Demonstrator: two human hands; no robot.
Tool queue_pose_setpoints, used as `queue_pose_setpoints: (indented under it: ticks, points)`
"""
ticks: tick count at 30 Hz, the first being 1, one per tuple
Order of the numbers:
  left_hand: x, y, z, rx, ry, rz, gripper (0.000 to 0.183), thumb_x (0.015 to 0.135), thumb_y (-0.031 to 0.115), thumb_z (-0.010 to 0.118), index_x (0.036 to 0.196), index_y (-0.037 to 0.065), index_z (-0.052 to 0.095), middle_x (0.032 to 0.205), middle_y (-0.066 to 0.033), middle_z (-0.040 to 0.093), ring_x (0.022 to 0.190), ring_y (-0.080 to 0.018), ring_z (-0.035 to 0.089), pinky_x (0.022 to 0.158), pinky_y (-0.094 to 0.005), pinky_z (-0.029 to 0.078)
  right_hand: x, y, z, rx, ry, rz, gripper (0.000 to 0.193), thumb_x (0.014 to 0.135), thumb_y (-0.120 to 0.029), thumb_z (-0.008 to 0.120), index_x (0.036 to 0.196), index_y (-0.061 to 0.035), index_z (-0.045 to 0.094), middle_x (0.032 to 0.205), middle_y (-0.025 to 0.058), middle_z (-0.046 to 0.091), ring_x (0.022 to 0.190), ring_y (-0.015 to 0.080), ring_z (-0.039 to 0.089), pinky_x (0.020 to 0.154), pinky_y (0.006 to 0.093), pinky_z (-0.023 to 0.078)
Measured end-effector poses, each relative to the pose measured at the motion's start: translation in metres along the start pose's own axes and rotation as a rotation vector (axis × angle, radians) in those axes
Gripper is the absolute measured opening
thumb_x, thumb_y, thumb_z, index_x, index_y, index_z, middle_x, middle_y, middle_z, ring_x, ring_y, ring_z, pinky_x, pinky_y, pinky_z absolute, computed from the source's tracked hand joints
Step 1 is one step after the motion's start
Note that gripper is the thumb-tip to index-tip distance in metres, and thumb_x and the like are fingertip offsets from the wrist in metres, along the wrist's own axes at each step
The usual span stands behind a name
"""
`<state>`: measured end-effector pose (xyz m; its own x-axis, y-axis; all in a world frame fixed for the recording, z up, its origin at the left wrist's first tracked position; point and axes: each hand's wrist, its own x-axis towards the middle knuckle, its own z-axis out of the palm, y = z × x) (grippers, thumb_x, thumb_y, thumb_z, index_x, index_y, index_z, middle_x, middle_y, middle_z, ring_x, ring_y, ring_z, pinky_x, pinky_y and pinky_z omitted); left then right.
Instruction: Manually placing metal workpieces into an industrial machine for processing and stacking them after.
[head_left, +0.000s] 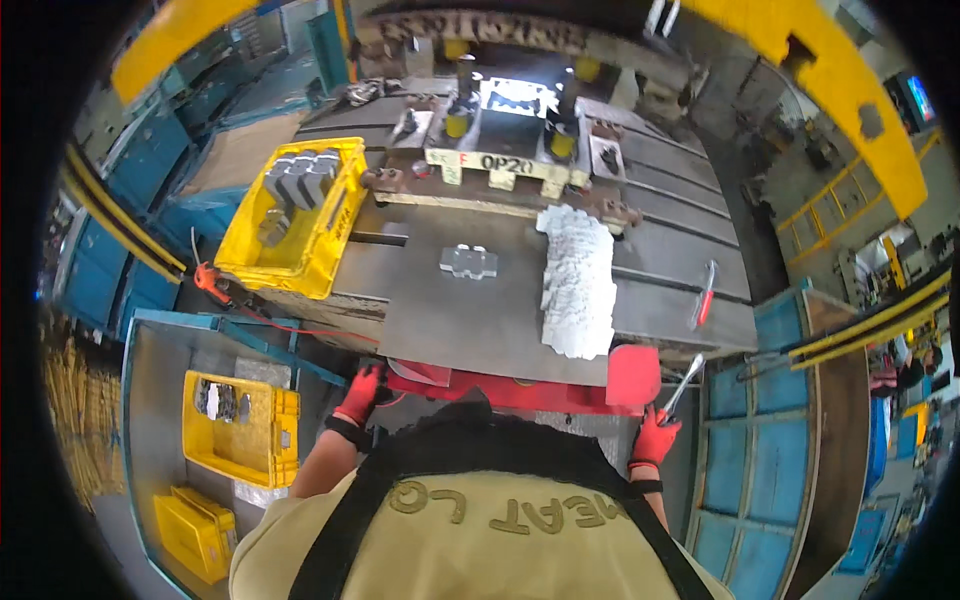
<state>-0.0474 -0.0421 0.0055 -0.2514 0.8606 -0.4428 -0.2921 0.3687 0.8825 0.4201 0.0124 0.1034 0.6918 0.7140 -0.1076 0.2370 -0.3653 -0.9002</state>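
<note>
My right hand (655, 438), in a red glove with a dark wrist strap, grips a long silver metal tool (686, 385) that points up and away. It is beside the right end of a red bar (500, 392) along the press table's front edge. At the bar's left end is my left hand (362, 396), also red-gloved; its fingertips are too dark to make out. Ahead, a flat grey metal part (469, 262) lies on the bare steel plate (440, 320). Right of it stretches a long overlapping row of thin, pale metal pieces (578, 285).
Beyond the plate stands a die (508, 163) with dark posts. A yellow bin (290, 270) holding grey parts sits at the table's left. A red-handled tool (704, 308) lies at right. Lower left, a metal cart (160, 400) carries another yellow bin (240, 460).
</note>
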Motion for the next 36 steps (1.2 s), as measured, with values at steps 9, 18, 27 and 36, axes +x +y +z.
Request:
queue_pose_setpoints:
  ticks: [9, 18, 27, 36]
  points:
    - [0.013, 0.107, 0.041, -0.112, 0.234, 0.324, 0.016, 0.075, 0.021, 0.049, 0.075, 0.005, 0.049, 0.063, -0.0014, 0.051, 0.052, -0.0086, 0.046, 0.047, -0.0204, 0.037, -0.046, -0.033, 0.011, 0.249, -0.724, 0.106, 0.017, 0.065, -0.008, 0.059, 0.077, -0.0014, 0.048, 0.065, 0.0004, 0.048, 0.055, 0.0066, 0.046, 0.049, 0.0195, 0.039]
    - [0.037, 0.177, 0.087, 0.005, 0.029, 0.461, 0.015, 0.074, 0.019, 0.050, 0.081, 0.006, 0.052, 0.068, 0.0013, 0.051, 0.058, -0.0051, 0.047, 0.049, -0.0182, 0.038, -0.041, -0.051, 0.007, 0.393, -0.883, 0.149, 0.010, 0.071, -0.006, 0.051, 0.077, -0.0025, 0.045, 0.068, 0.0028, 0.048, 0.059, 0.0119, 0.051, 0.049, 0.0232, 0.041]
    - [0.123, 0.297, 0.186, 0.631, -0.053, 0.867, 0.023, 0.070, 0.024, 0.052, 0.080, 0.003, 0.050, 0.065, -0.0073, 0.052, 0.061, -0.0158, 0.048, 0.056, -0.0269, 0.038, -0.002, -0.059, 0.053, 0.494, -0.922, 0.274, 0.009, 0.074, -0.015, 0.049, 0.080, -0.0082, 0.045, 0.066, 0.0038, 0.050, 0.054, 0.0122, 0.048, 0.048, 0.0237, 0.040]
    - [0.209, 0.362, 0.270, 1.166, 0.294, 0.797, 0.052, 0.064, 0.035, 0.052, 0.100, -0.001, 0.040, 0.099, -0.0206, 0.045, 0.089, -0.0305, 0.047, 0.074, -0.0344, 0.039, -0.030, -0.106, 0.055, 0.379, -0.829, 0.290, 0.009, 0.071, -0.013, 0.053, 0.068, -0.0102, 0.045, 0.059, -0.0042, 0.041, 0.049, 0.0055, 0.038, 0.043, 0.0196, 0.032]
